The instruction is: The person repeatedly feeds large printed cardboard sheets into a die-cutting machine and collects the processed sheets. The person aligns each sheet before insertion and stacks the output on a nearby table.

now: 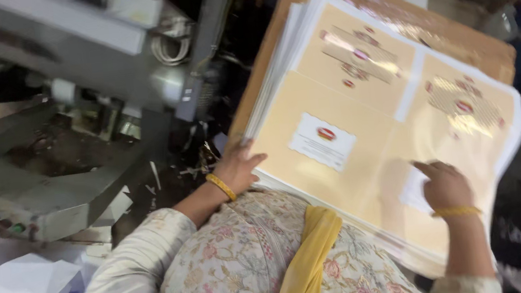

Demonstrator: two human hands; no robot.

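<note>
A thick stack of glossy printed sheets (362, 114), cream-coloured with red and gold ornaments and a white label, lies on a brown board (459, 36). My left hand (240, 169) grips the stack's near left edge, thumb on top and fingers hidden over the side. My right hand (444, 187) rests on the top sheet near the right front corner. Its fingers are bent beside a white patch, and I cannot tell whether it pinches the sheet. Both wrists wear gold bangles.
A grey metal machine (61, 144) with cables, rollers and small coloured buttons stands to the left, close to the stack. Loose white paper (20, 289) lies at the lower left. Paper scraps litter the dark gap (177, 170) between machine and board.
</note>
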